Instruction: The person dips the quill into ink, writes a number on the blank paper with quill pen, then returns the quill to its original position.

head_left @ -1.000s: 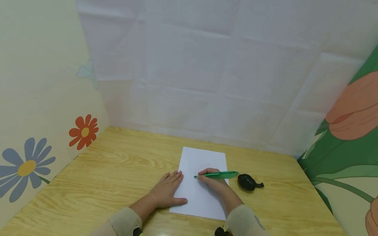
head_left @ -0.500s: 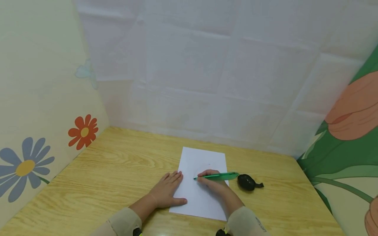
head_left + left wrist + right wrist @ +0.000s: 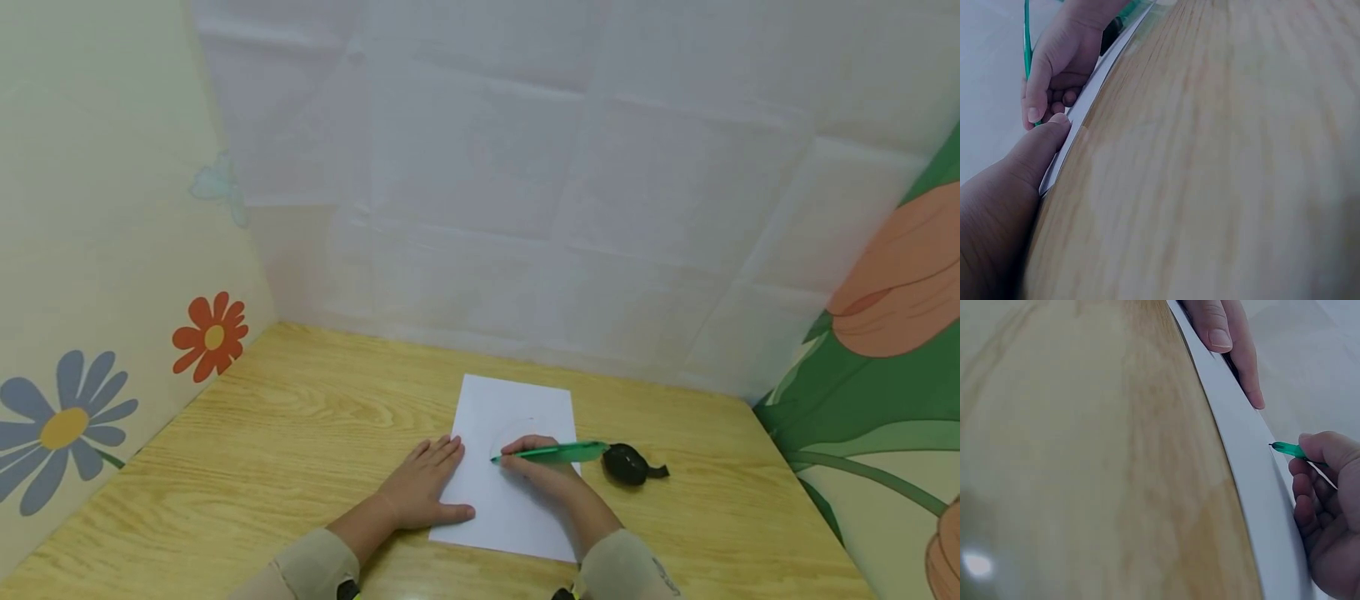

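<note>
A white sheet of paper [image 3: 495, 508] lies on the wooden table, bearing a faint curved line near its middle. My right hand [image 3: 551, 471] pinches a green pen [image 3: 558, 453], its tip touching the paper at the left end of the curve. In the right wrist view the pen's dark tip [image 3: 1271, 445] meets the sheet, with my fingers [image 3: 1329, 450] curled behind it. Flat across the paper's left edge rests my left hand [image 3: 423, 487], fingers straight and thumb spread onto the sheet. The left wrist view shows that thumb [image 3: 1038, 147] near the right hand.
Just right of the paper, by the pen's rear end, sits a black, shiny, rounded object [image 3: 625, 464] with a short tail. The wooden table [image 3: 300, 400] meets a creased white sheet [image 3: 480, 208] at the back. Flower-patterned panels stand at left and right.
My right hand and the pen have shifted slightly down and left, and more of the faint curve shows on the paper. My left hand stays in place.
</note>
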Available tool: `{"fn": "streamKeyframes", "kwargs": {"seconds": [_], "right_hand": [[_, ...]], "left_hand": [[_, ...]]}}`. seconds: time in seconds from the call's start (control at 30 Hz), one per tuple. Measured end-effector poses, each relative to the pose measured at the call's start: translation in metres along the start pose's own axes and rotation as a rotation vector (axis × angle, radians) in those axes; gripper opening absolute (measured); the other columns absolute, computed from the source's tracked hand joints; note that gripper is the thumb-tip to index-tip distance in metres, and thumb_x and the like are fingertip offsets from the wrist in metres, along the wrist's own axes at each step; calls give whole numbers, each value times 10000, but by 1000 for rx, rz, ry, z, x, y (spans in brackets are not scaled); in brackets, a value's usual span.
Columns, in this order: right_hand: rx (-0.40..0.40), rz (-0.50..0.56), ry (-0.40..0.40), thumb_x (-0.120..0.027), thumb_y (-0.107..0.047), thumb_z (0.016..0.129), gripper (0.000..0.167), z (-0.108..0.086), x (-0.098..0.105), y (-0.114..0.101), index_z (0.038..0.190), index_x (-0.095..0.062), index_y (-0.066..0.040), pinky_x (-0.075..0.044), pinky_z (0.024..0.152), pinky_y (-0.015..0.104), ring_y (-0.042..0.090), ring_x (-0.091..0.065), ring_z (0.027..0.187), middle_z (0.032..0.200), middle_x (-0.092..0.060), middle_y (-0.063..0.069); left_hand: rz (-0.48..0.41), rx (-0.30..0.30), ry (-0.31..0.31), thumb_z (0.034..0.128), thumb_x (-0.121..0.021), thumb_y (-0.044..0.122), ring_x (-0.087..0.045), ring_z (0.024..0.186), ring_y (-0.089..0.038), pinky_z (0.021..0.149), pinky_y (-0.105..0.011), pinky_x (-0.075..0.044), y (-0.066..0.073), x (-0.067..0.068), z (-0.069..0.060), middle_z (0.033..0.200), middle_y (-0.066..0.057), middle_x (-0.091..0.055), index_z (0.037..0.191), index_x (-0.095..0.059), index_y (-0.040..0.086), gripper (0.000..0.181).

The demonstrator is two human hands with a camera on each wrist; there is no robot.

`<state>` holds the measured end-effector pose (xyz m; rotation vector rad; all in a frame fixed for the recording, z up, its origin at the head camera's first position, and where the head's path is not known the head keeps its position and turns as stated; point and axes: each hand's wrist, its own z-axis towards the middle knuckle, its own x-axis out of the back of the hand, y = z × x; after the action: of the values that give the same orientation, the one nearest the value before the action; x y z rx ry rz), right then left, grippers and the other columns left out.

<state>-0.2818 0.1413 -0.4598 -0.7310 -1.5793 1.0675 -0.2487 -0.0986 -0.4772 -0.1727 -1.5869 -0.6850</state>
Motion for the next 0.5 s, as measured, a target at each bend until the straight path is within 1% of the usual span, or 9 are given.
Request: {"fn": "streamKeyframes", "kwargs": {"seconds": [0.23,0.5], "right_hand": [[10,7,-27,-728,-185,861,241,-3,1,0,1001,-709,10,-478,743,166,46,-601,799,970,-747,86],[2,-21,-39,-727,-195,861,247,-3,1,2,1013,-705,-1,-487,750,215,66,-594,789,973,-744,80]], "left_hand": [[1,-1,3,843,-524,732,-223,1510,-300,1234,-510,-159,0,1,0,1613,-123,-279,1522,-306,17,1009],[-4,-6,14,839,-538,725,-233,1506,-306,1231,-515,-163,0,0,-1,1609,-131,-288,1517,-312,9,1012]]}}
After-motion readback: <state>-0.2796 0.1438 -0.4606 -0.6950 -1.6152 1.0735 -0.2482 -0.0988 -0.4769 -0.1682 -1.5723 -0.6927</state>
